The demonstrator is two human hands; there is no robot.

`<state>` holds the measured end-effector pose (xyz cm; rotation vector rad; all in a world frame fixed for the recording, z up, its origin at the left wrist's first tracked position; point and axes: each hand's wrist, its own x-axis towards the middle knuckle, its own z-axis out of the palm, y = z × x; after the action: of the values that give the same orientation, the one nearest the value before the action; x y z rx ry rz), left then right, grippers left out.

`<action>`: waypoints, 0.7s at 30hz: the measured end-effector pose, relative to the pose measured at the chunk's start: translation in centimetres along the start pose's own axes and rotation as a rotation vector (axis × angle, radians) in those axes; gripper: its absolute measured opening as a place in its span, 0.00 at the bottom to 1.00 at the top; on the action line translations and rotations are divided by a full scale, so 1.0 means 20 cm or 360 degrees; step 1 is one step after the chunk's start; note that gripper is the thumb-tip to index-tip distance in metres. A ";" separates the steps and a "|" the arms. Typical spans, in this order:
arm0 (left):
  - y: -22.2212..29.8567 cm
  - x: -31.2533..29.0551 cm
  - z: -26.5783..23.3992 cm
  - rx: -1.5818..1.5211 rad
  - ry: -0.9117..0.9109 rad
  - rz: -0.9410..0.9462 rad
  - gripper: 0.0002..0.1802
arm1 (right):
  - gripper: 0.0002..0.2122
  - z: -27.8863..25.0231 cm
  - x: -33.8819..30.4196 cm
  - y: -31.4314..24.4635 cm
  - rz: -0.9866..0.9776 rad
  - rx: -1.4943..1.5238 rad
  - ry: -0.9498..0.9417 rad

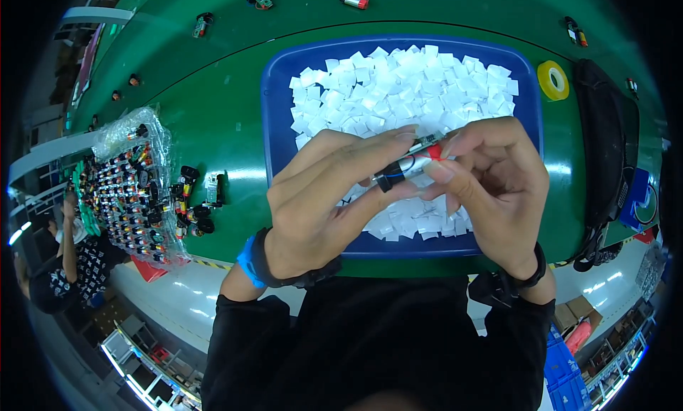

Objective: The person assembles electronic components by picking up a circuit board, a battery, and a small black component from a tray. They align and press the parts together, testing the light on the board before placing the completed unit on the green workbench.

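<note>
My left hand [334,190] grips a small battery-and-circuit-board assembly [411,165] between thumb and fingers. A white cylinder, a black round end cap, a blue wire and a narrow green board make it up. At its red end, the thumb and forefinger of my right hand [491,169] are closed in a pinch; the exact contact is partly hidden by the fingers. Both hands are above a blue tray [274,126] heaped with small white square pieces [398,91].
To the left, a clear plastic tray [167,169] holds rows of similar assemblies, with several loose ones [188,183] beside it. A yellow tape roll [553,81] and a black bag [605,140] lie right. More assemblies [353,1] sit at the green table's far side. Another person [71,269] is far left.
</note>
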<state>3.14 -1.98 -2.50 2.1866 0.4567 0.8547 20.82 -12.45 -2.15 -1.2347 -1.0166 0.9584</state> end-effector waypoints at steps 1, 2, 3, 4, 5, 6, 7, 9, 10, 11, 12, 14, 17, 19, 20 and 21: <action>-0.01 0.00 0.00 0.0041 -0.0012 0.0069 0.26 | 0.13 0.00 0.00 0.00 0.0045 0.0018 -0.0001; -0.01 0.00 0.00 0.0041 -0.0012 0.0067 0.26 | 0.13 0.00 0.00 0.00 0.0046 0.0018 -0.0002; -0.01 0.00 0.00 0.0063 -0.0006 0.0106 0.26 | 0.12 0.00 0.00 0.00 0.0074 0.0079 0.0013; -0.02 0.00 0.00 0.0085 0.0000 0.0145 0.27 | 0.12 0.01 0.00 0.00 0.0102 0.0139 0.0028; -0.02 0.00 0.00 0.0107 0.0007 0.0185 0.28 | 0.11 0.01 0.00 0.00 0.0130 0.0200 0.0043; -0.01 0.00 0.00 0.0109 0.0007 0.0183 0.28 | 0.11 0.01 0.00 0.00 0.0130 0.0201 0.0042; 0.00 0.00 -0.01 0.0105 -0.0034 0.0138 0.26 | 0.12 0.01 0.00 0.00 0.0149 0.0202 0.0065; 0.02 0.01 -0.02 0.0088 -0.0116 0.0049 0.23 | 0.14 0.01 0.00 0.01 0.0191 0.0200 0.0115; 0.03 0.02 -0.03 0.0086 -0.0115 0.0050 0.23 | 0.14 0.01 0.00 0.01 0.0192 0.0197 0.0115; 0.04 0.04 -0.05 -0.0335 -0.0179 -0.0350 0.21 | 0.16 0.00 0.00 0.01 -0.0021 -0.0033 0.0061; 0.05 0.05 -0.07 -0.0757 -0.0240 -0.0749 0.19 | 0.18 -0.01 0.01 0.01 -0.0233 -0.0264 0.0007; 0.05 0.06 -0.10 -0.1168 -0.0296 -0.1147 0.17 | 0.20 -0.03 0.02 0.00 -0.0454 -0.0487 -0.0051; 0.00 0.06 -0.13 -0.1633 -0.0567 -0.1237 0.15 | 0.23 -0.07 0.04 -0.04 -0.0740 -0.0955 -0.0311; 0.00 0.05 -0.11 -0.1636 -0.0525 -0.1233 0.15 | 0.22 -0.06 0.05 -0.03 -0.0783 -0.0965 -0.0273; 0.00 0.05 -0.10 -0.1637 -0.0482 -0.1229 0.15 | 0.21 -0.05 0.04 -0.02 -0.0826 -0.0974 -0.0236; 0.01 0.05 -0.10 -0.1638 -0.0439 -0.1225 0.16 | 0.20 -0.05 0.04 -0.02 -0.0869 -0.0983 -0.0199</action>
<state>2.52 -0.56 -1.00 1.0097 0.5052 0.2286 21.92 -11.97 -1.83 -1.2846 -1.7196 0.2949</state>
